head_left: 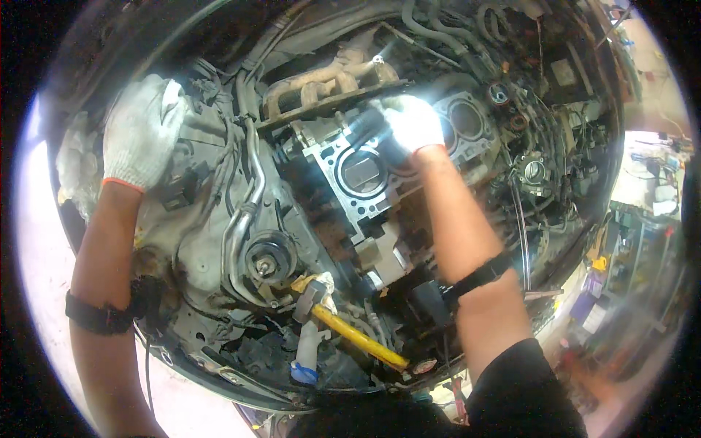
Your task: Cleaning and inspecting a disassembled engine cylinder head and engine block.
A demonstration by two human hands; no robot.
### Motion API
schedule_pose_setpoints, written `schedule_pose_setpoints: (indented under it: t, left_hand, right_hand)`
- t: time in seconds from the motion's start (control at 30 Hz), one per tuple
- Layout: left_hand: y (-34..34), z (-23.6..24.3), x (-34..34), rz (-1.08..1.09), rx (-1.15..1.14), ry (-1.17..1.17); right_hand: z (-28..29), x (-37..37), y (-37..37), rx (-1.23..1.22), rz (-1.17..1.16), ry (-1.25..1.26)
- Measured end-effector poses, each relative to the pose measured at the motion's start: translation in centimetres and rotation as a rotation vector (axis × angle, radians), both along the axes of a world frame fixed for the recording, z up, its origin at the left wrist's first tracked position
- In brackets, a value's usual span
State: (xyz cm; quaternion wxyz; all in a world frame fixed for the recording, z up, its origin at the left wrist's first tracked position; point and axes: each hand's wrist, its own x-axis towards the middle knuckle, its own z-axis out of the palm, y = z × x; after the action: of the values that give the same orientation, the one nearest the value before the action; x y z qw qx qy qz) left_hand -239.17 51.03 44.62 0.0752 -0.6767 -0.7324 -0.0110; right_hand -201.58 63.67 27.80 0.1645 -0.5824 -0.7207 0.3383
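Note:
My left hand (pixel 144 133), in a white knit glove with an orange cuff, lies against the left side of the engine bay. Its fingers are curled, and anything inside them is hidden. Over the opened engine block (pixel 358 212), my right hand (pixel 415 125) wears a similar glove, washed out by bright light. Its fingers are closed, with a dark, blurred shape (pixel 371 125) beside them that I cannot make out. Just below it shows a round cylinder bore (pixel 363 174) in the bare metal top face. The rusty exhaust manifold (pixel 332 86) sits right behind.
A hammer (pixel 358 336) with a yellow handle lies across the front of the bay, next to a white bottle (pixel 307 350) with a blue cap. A pulley-like round part (pixel 270 259), bent metal pipes (pixel 248 197) and a throttle body (pixel 534 171) surround the block.

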Motion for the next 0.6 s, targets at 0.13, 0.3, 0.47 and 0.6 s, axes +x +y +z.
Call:
schedule_pose_setpoints:
  t: [0.13, 0.3, 0.47, 0.6]
  left_hand:
    - [-0.3, 0.2, -0.2, -0.033, -0.001, -0.025]
    - [-0.1, -0.2, 0.0, -0.040, 0.047, -0.059]
    - [-0.5, -0.5, -0.9, -0.050, 0.050, -0.015]
    - [-0.2, -0.5, -0.6, -0.031, 0.040, -0.032]
  right_hand:
    - [3.3, 0.0, 1.4, 0.064, 0.264, 0.009]
    - [3.3, 0.1, 2.9, 0.194, 0.289, -0.398]
    - [5.9, -1.4, 0.3, 0.273, 0.463, -0.197]
    - [2.1, 0.4, 0.3, 0.112, 0.085, -0.409]
